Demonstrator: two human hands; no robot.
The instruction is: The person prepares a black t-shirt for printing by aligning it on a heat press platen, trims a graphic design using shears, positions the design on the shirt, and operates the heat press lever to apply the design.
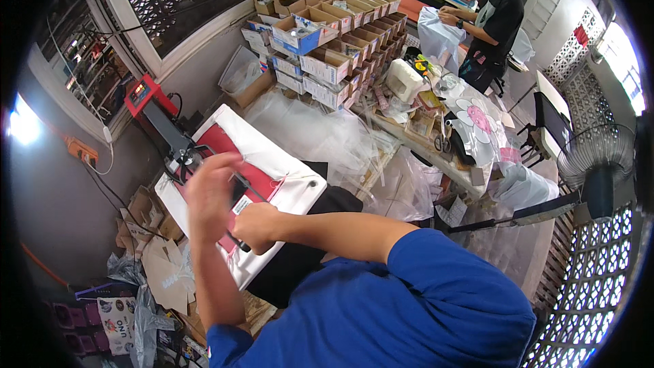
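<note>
A heat press with a red upper plate [262, 176] and a dark arm [167, 129] stands at the left. Below its plate lies a flat white slab [289, 180] that reaches past the red on several sides; I cannot tell whether cloth covers it. My right hand [257, 227] is wrapped round the press's black lever handle [240, 242], whose end sticks out below the fist. Motion smears my left hand [212, 187], raised over the press beside the lever, so its fingers cannot be read. Part of the plate is hidden behind my hands and left forearm.
Stacked cardboard bins [334, 61] fill the back, with clear plastic sheets [306, 129] before them. A cluttered table [436, 143] holds scissors [443, 142] and a white jug [405, 80]. Another person [494, 27] handles a pale bag [441, 34]. A fan [598, 163] stands right.
</note>
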